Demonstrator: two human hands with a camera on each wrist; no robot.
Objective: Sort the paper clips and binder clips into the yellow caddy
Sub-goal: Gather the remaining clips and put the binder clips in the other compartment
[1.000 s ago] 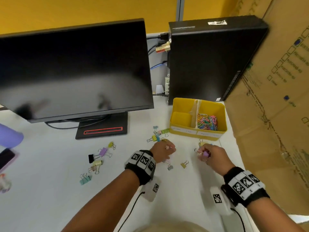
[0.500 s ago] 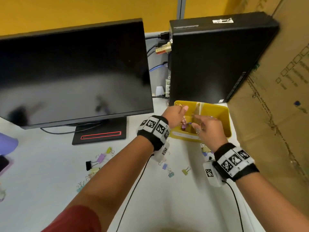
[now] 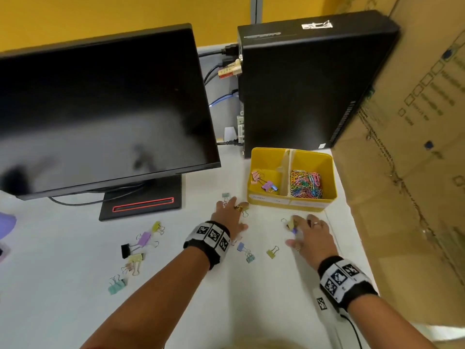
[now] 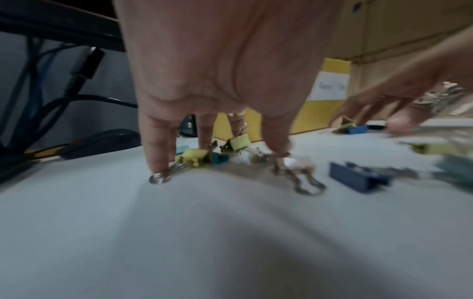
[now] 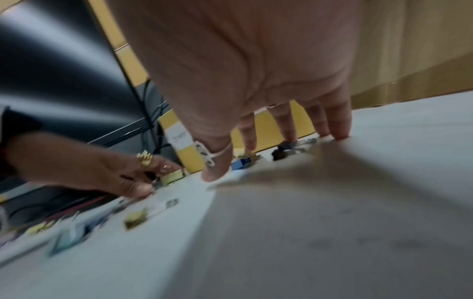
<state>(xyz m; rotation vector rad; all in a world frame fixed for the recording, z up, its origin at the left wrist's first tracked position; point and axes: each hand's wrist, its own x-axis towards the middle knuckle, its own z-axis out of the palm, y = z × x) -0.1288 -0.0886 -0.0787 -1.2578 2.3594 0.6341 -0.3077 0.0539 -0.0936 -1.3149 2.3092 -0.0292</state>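
The yellow caddy (image 3: 292, 201) stands in front of the black computer. Its left compartment holds a few binder clips (image 3: 264, 183); its right one holds a heap of coloured paper clips (image 3: 305, 183). My left hand (image 3: 230, 212) is down on the table just left of the caddy, its straight fingers (image 4: 157, 153) touching yellow and teal binder clips (image 4: 194, 158). My right hand (image 3: 305, 231) lies in front of the caddy, fingertips (image 5: 337, 129) on the table over a yellow and a blue binder clip (image 3: 292, 226). Neither hand grips anything.
Loose binder clips (image 3: 247, 253) lie between my wrists, and another group (image 3: 141, 245) lies further left. A monitor (image 3: 100, 112) on its stand fills the left. A black computer (image 3: 302, 84) with cables stands behind the caddy. A cardboard box (image 3: 407, 159) walls off the right.
Both hands were over the caddy's left compartment half a second ago; they have come back down onto the table. Pink and purple binder clips now lie in that compartment.
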